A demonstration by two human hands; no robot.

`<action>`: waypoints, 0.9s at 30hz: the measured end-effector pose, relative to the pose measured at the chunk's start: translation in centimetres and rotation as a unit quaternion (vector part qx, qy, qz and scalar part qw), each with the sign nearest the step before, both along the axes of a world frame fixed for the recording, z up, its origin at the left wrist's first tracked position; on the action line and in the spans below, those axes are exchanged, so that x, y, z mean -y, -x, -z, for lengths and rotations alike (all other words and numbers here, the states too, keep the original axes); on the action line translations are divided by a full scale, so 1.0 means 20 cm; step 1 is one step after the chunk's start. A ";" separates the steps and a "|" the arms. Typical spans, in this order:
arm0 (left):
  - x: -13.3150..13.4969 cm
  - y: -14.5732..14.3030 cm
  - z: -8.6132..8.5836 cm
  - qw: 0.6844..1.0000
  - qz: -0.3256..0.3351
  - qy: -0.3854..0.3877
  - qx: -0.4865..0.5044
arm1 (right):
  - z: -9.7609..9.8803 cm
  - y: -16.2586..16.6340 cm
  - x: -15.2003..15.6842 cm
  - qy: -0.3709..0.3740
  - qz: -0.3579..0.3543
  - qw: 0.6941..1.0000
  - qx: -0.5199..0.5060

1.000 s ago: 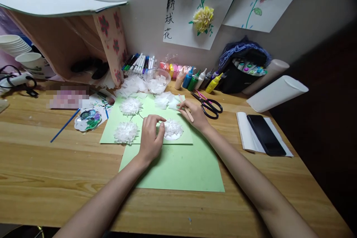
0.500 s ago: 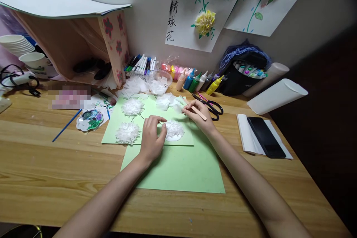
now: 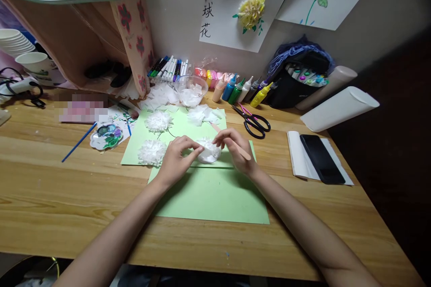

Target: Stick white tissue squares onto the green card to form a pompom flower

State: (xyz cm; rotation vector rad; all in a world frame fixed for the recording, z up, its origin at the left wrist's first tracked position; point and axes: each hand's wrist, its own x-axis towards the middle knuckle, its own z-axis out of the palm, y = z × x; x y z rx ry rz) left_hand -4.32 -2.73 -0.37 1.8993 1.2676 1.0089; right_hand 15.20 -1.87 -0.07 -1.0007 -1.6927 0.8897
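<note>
My right hand (image 3: 235,149) is closed on a flat wooden craft stick (image 3: 241,151), its fingertips at the right edge of a white tissue-paper flower (image 3: 209,152). On the flower's left side, my left hand (image 3: 179,156) has thumb and index fingertip pinched together; whatever they may hold is too small to make out. This flower lies on a light green sheet (image 3: 183,128), partly covered by my fingers. Two fuller white flowers, an upper one (image 3: 158,121) and a lower one (image 3: 151,152), sit left of my left hand. Loose tissue pieces (image 3: 201,115) lie behind.
A second green sheet (image 3: 212,195) extends toward me. Scissors (image 3: 252,123), paint bottles (image 3: 235,91) and a clear bowl (image 3: 191,92) of tissue stand beyond. On the left are a paint palette (image 3: 106,136) and a brush (image 3: 79,142); on the right, a phone (image 3: 322,158).
My right hand has come down and left from the loose tissue to the flower, still with the stick. My left fingers have closed into a pinch. The camera view has tilted down slightly.
</note>
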 end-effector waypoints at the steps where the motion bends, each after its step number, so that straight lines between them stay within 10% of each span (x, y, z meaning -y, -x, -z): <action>1: 0.00 0.01 0.00 1.000 0.020 0.012 -0.005 | 0.02 0.00 0.01 -0.013 0.019 0.999 -0.023; 16: 0.00 -0.05 0.03 0.993 -0.042 0.009 -0.111 | 0.13 -0.02 0.07 -0.260 -0.083 0.959 0.077; 27: -0.01 -0.05 0.05 0.992 -0.037 0.011 -0.119 | 0.11 0.02 0.08 -0.253 -0.062 0.955 0.144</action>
